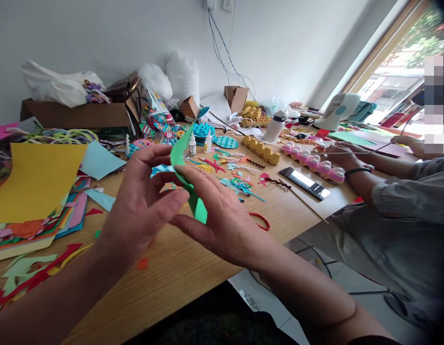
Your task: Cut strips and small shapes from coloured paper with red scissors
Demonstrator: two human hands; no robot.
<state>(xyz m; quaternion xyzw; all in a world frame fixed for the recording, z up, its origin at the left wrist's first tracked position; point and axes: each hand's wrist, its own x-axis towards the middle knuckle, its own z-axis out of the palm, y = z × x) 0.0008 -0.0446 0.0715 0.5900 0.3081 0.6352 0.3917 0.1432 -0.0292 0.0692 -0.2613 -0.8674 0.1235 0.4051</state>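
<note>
A curved strip of green paper (179,149) is held up over the near part of the table, between my two hands. My left hand (141,201) curls round its left side, with the fingertips against the paper and the thumb in front. From the right, my right hand (222,215) grips the same paper, its fingers lying across it and the thumb below. The lower part of the green paper shows beneath my right fingers. A red loop-shaped handle (261,221) pokes out on the table beside my right hand; the rest of it is hidden.
Coloured paper sheets (38,182) and scraps (31,273) lie left. Glue bottles (207,142), pipe cleaners (239,165), egg-carton strips (261,149) and a phone (304,183) lie beyond. A co-worker's hands (339,155) hold a thin rod at right. The table's front edge runs diagonally.
</note>
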